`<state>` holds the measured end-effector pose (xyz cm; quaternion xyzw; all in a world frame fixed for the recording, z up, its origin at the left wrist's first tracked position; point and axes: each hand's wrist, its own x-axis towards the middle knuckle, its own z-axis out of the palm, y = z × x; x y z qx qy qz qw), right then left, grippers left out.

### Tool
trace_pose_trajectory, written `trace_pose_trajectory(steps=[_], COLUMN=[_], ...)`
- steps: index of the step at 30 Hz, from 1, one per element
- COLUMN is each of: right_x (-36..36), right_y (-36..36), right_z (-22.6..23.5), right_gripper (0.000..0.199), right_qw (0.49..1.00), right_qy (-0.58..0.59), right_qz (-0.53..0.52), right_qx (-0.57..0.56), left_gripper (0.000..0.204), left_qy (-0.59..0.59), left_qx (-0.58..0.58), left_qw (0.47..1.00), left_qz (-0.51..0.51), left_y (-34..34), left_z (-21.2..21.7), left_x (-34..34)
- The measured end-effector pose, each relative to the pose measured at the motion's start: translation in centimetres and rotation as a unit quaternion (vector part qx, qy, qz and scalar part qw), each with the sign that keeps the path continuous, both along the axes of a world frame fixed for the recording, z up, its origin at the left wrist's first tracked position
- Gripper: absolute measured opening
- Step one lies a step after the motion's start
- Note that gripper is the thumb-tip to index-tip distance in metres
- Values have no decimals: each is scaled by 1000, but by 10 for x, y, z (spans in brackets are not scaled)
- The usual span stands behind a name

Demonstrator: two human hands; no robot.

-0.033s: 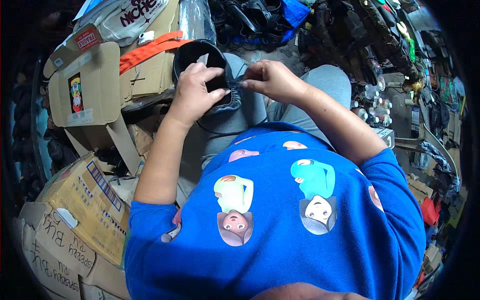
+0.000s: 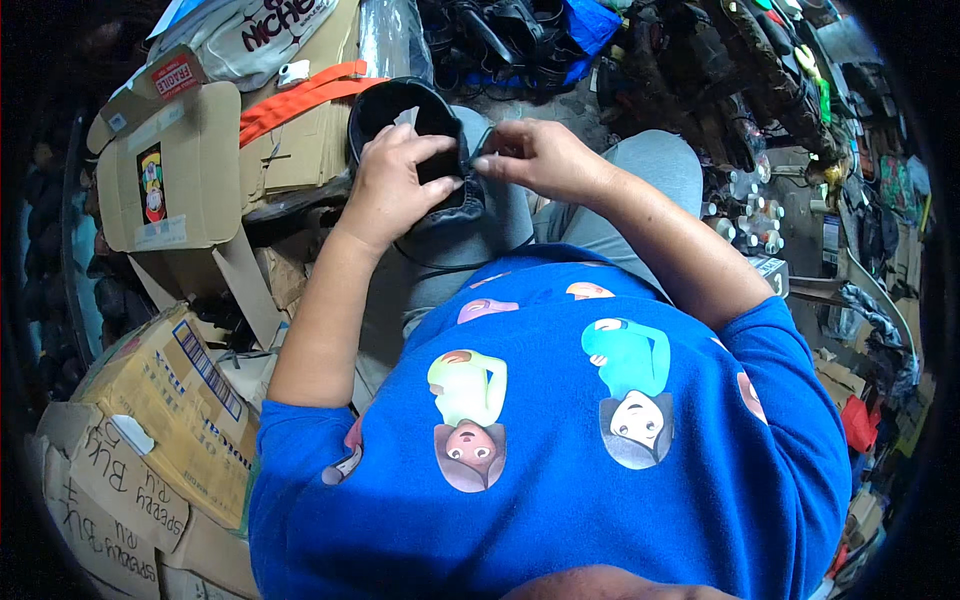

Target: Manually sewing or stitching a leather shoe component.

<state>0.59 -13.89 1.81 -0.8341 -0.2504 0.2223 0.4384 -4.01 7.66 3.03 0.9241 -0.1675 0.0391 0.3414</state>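
Note:
A black, open-mouthed leather-like piece (image 2: 465,200) rests over my left thigh, its wide opening facing up. Gathered or stitched folds run along its near right edge. Whether it is a shoe or boot part, I cannot tell. My left hand (image 2: 400,185) reaches over the opening, thumb and fingers gripping the right rim. On the other side of that rim, my right hand (image 2: 530,157) pinches at the edge with thumb and forefinger; any fine thread or needle there is too small to see. A small pale tag (image 2: 406,117) shows inside the opening. A thin dark cord (image 2: 430,266) hangs below the piece.
Flattened cardboard (image 2: 300,150) with an orange strap (image 2: 305,100) lies at the left, beside an open carton (image 2: 175,170). A yellow box (image 2: 190,400) stands lower left. Black shoes (image 2: 500,40) are piled ahead, and small bottles (image 2: 755,220) stand at the right.
My right fingers have curled in slightly against the rim, and the black edge has shifted a little. My left hand stays nearly in place.

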Motion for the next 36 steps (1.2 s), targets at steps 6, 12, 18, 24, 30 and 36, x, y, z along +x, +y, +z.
trace_pose_trajectory(steps=[6, 12, 18, 24, 30, 36], right_x=[19, 34, 30, 41, 46, 55], right_y=[26, 3, 4, 5, 22, 62], right_z=[9, -26, -15, -39, -13, -2], right_gripper=[64, 38, 32, 41, 38, 51], right_qw=[992, 962, 954, 949, 984, 977], right_qy=[55, 259, 289, 294, 175, 83], right_qz=[-30, 13, -39, 21, 20, 18], right_qx=[-106, 80, 67, 112, -19, -193], left_gripper=[32, 29, 14, 20, 24, 25], left_qy=[19, 94, -104, 137, 270, 265], left_qx=[59, -45, -96, -15, 32, 31], left_qw=[998, 994, 984, 988, 960, 963], left_qz=[-26, -16, 106, 76, 64, 47], left_y=[-3, 10, 2, -9, -11, -7], left_z=[8, 7, 7, 10, 6, -8], left_x=[3, -15, -24, -5, 9, 15])
